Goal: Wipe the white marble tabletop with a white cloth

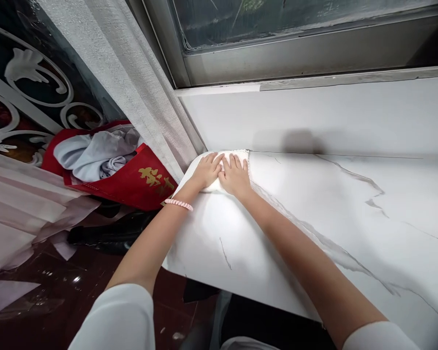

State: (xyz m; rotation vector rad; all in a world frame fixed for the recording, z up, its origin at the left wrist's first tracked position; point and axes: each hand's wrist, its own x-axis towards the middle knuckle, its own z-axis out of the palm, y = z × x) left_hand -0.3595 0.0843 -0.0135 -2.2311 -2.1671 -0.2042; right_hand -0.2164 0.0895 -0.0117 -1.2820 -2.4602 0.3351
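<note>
A white cloth (221,186) lies flat at the far left corner of a white marble-patterned tabletop (314,204). My left hand (207,171) rests on the cloth with its fingers stretched out, palm down. Beside it, my right hand (236,176) also presses flat on the cloth, fingers spread. The two hands touch or nearly touch at the thumbs. Under the palms, part of the cloth is hidden. A pink coiled band (178,204) circles my left wrist.
A red bag (146,177) stuffed with pale grey fabric (95,150) stands left of the table. A light curtain (142,73) hangs by the corner. Behind the table rise a white wall (314,112) and a metal-framed window (295,58). Black shiny material (109,236) lies below the bag.
</note>
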